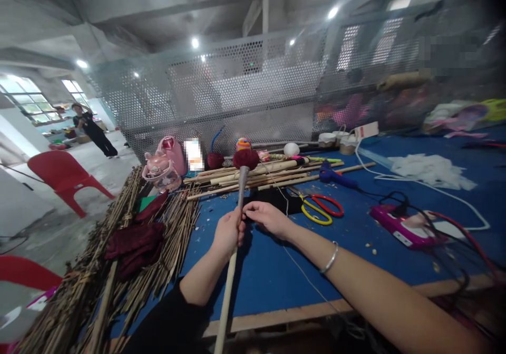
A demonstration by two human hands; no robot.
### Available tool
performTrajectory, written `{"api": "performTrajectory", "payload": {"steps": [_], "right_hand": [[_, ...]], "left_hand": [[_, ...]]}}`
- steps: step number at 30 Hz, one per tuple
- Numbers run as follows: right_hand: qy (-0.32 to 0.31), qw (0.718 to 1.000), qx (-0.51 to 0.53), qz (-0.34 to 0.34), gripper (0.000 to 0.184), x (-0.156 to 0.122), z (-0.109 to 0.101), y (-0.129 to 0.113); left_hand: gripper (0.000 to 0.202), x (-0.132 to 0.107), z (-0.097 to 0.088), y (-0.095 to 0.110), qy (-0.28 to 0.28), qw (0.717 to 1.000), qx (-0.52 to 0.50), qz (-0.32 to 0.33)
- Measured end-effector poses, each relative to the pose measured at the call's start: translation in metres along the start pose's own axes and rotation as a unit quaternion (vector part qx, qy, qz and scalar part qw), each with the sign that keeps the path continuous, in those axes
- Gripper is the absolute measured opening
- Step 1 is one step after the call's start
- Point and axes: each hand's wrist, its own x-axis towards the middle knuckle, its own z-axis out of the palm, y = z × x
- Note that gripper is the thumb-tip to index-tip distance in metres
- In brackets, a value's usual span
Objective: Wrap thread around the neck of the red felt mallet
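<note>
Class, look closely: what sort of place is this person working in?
Probably a craft workshop in a bare concrete hall: a blue worktable strewn with scissors, bundled sticks, and perforated metal screens behind.

The stick (231, 269) runs off the bottom edge at six o'clock, and the left hand (228, 234) hides part of its shaft. A pixelated patch (193, 155) at eleven o'clock covers something unreadable. Toys (460, 114) at two o'clock blur past telling.
</note>
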Motion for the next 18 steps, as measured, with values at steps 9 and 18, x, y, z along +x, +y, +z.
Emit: {"api": "performTrajectory", "payload": {"steps": [9, 18], "right_hand": [[-0.011, 0.992, -0.116, -0.047, 0.029, 0.003, -0.012, 0.002], [0.076, 0.885, -0.432, -0.155, 0.040, -0.134, 0.042, -0.040]], "left_hand": [[0.039, 0.003, -0.003, -0.003, -0.017, 0.995, 0.052, 0.080], [0.040, 0.007, -0.012, 0.004, 0.005, 0.996, 0.022, 0.084]]}}
